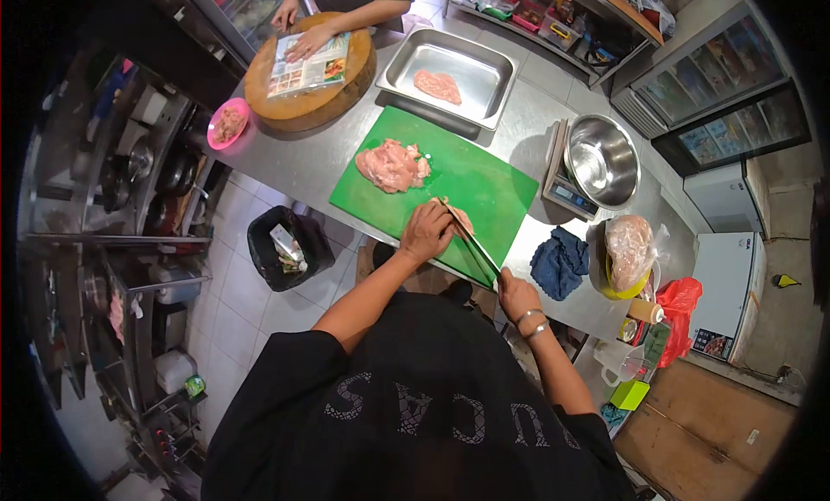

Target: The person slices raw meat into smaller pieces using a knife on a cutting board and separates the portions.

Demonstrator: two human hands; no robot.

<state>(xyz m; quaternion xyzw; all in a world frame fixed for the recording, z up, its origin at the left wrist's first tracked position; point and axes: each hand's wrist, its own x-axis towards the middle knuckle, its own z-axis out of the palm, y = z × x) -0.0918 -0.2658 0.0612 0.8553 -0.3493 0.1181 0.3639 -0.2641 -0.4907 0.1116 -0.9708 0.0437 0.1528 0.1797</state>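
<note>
My right hand is closed round the handle of a long knife. Its blade lies across a piece of raw chicken near the front edge of the green cutting board. With fingers bent, my left hand holds that chicken down right beside the blade; part of the piece is hidden under the hand. A pile of pale pink raw chicken sits farther back on the board. Beyond the board, one flat slice of chicken lies in a steel tray.
At the right are a scale, a steel bowl, a blue cloth and bagged meat. Another person's hands rest by a magazine on a round wooden block. A pink bowl stands left; a bin is below.
</note>
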